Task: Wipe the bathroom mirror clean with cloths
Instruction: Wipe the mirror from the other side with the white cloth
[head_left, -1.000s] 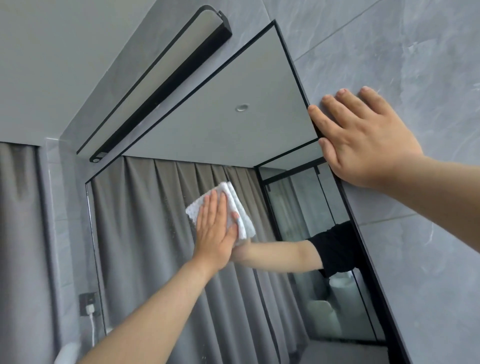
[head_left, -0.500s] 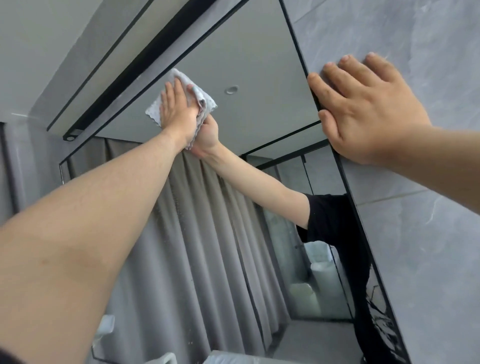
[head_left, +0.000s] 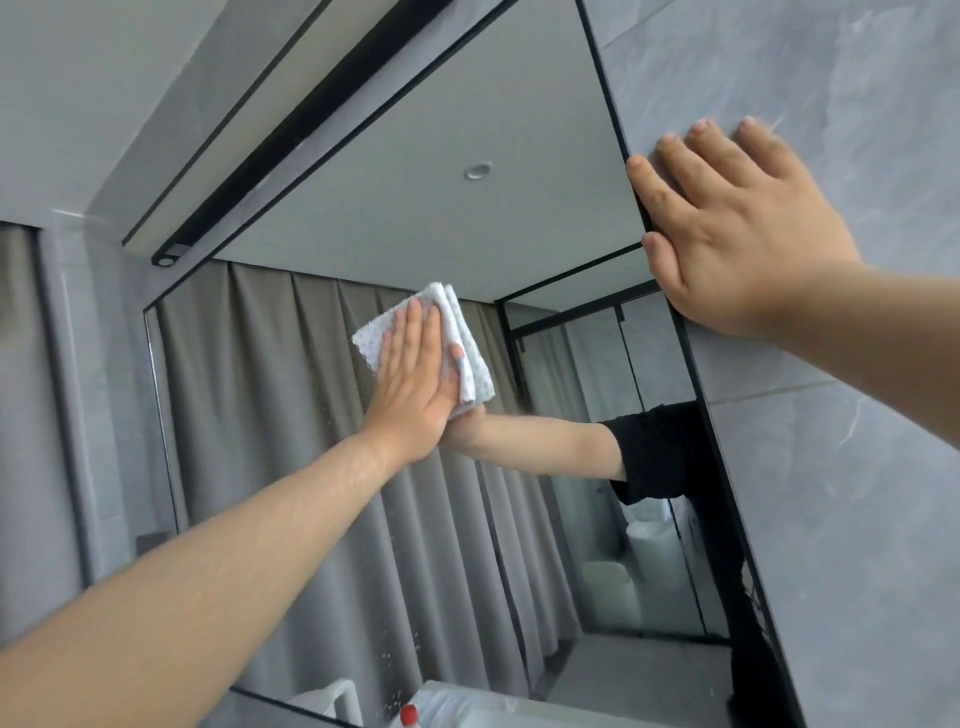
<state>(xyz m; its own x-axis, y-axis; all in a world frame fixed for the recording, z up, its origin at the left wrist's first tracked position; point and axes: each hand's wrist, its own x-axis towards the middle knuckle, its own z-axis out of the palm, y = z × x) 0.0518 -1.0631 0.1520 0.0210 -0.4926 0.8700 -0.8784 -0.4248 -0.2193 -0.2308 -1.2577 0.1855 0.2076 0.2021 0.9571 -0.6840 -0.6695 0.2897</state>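
Note:
The big black-framed mirror fills the middle of the view and reflects grey curtains, a ceiling and my arm. My left hand presses a folded white dotted cloth flat against the glass at mid height, fingers straight and together. My right hand lies flat on the grey tiled wall at the mirror's right edge, with the thumb and forefinger touching the black frame. Small water specks show on the lower glass.
A long black light bar runs above the mirror's top edge. At the bottom a red bottle cap and a white object peek up. A grey wall stands to the left of the mirror.
My left hand slid the cloth from near the mirror's top edge down to the middle of the glass. My right hand stayed on the wall at the frame.

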